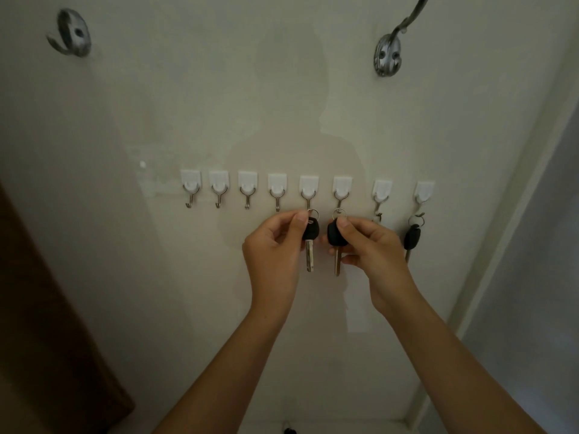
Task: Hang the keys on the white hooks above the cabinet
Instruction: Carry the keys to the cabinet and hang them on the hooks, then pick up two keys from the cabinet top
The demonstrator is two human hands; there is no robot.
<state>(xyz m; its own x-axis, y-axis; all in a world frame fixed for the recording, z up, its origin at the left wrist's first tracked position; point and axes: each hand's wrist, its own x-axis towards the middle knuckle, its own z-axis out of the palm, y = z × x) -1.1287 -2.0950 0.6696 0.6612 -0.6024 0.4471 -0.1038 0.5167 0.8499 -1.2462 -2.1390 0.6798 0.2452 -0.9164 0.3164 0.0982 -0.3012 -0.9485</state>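
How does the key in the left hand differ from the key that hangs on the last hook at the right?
The left-hand key is pinched at its black head by the left hand; the hanging key is touched by no hand. The left-hand key's blade points straight down; the hanging key's blade slants. Both have a black head, a ring and a metal blade.

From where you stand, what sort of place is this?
Probably a home hallway or entryway. A row of white stick-on hooks runs along the wall, a black-headed key hangs from the rightmost one, and two metal coat hooks sit higher up. The left hand pinches a key, the right hand a second key.
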